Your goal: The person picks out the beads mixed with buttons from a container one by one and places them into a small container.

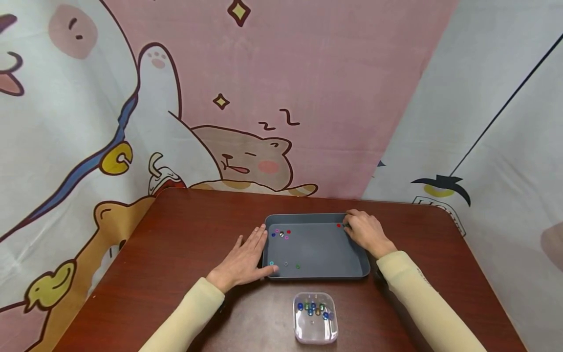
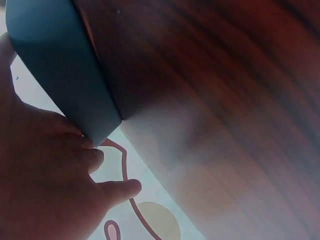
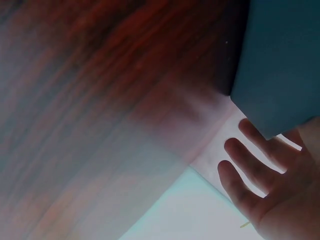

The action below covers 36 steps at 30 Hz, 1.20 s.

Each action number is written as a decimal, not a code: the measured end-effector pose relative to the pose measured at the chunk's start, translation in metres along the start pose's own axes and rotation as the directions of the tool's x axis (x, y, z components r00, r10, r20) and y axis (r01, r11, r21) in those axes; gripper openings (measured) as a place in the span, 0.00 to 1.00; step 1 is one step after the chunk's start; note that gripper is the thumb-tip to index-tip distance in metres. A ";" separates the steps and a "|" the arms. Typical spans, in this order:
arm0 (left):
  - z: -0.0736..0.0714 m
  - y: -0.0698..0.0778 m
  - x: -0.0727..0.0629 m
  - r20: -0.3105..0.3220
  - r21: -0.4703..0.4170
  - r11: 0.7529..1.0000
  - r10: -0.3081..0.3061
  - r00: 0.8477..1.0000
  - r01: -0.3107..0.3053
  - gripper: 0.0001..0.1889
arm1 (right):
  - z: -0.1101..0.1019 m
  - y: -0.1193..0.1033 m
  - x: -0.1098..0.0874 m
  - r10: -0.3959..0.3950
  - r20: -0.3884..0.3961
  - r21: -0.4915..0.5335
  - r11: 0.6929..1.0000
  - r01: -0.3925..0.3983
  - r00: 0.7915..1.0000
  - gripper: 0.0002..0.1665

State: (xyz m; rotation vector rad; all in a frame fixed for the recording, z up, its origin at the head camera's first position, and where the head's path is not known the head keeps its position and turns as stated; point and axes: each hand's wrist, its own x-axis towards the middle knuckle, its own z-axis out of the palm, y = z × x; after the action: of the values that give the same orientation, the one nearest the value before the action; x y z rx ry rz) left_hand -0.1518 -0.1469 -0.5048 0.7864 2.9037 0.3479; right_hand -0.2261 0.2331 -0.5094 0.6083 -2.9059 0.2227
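My left hand (image 1: pixel 243 259) rests along the left side of a shallow grey tray (image 1: pixel 318 249), fingers straight, thumb over the front left corner. In the left wrist view its fingers lie by the tray's outer wall (image 2: pixel 60 70). My right hand (image 1: pixel 365 232) is at the tray's far right corner. Its fingertips reach inside beside a red bead (image 1: pixel 338 225) and a small dark green piece; whether they pinch it is hidden. Three loosely spread fingers (image 3: pixel 250 165) show outside the wall in the right wrist view. Small coloured beads and rings, including a red one (image 1: pixel 288 231), lie at the tray's left.
A clear plastic box (image 1: pixel 314 330) holding several blue, green and amber glass beads stands in front of the tray. Near the tray's front wall lie a green ring (image 1: pixel 298 266) and a pale ring (image 1: pixel 286 264). A printed cloth (image 1: pixel 334 98) hangs behind the brown table (image 1: pixel 211 210).
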 end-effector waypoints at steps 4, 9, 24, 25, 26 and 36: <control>-0.001 0.001 -0.001 0.015 -0.008 1.000 -0.007 1.000 0.007 0.56 | -0.005 -0.002 -0.004 0.034 -0.010 0.041 0.999 -0.033 0.999 0.09; -0.001 0.001 -0.001 0.013 -0.015 1.000 -0.011 1.000 0.011 0.56 | -0.016 -0.005 -0.012 0.044 -0.055 0.092 0.995 -0.039 0.998 0.10; -0.001 0.002 -0.001 0.015 -0.024 1.000 -0.019 1.000 0.019 0.57 | -0.048 -0.023 -0.043 -0.033 -0.172 0.121 0.991 0.055 0.985 0.12; -0.001 0.002 -0.001 0.014 -0.022 1.000 -0.018 1.000 0.019 0.57 | -0.050 -0.024 -0.045 -0.039 -0.179 0.124 0.990 0.062 0.983 0.12; -0.001 0.002 -0.001 0.014 -0.022 1.000 -0.019 1.000 0.019 0.57 | -0.051 -0.026 -0.047 -0.043 -0.185 0.128 0.990 0.068 0.982 0.12; -0.001 0.003 -0.001 0.022 -0.024 0.999 -0.021 1.000 0.021 0.57 | -0.065 -0.039 -0.068 -0.043 -0.200 0.181 0.980 0.080 0.979 0.11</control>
State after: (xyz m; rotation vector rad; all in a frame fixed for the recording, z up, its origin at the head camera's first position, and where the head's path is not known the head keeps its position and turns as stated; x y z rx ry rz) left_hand -0.1500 -0.1452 -0.5032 0.7504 2.8795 0.3692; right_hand -0.1407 0.2354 -0.4548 0.6644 -2.6913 0.5237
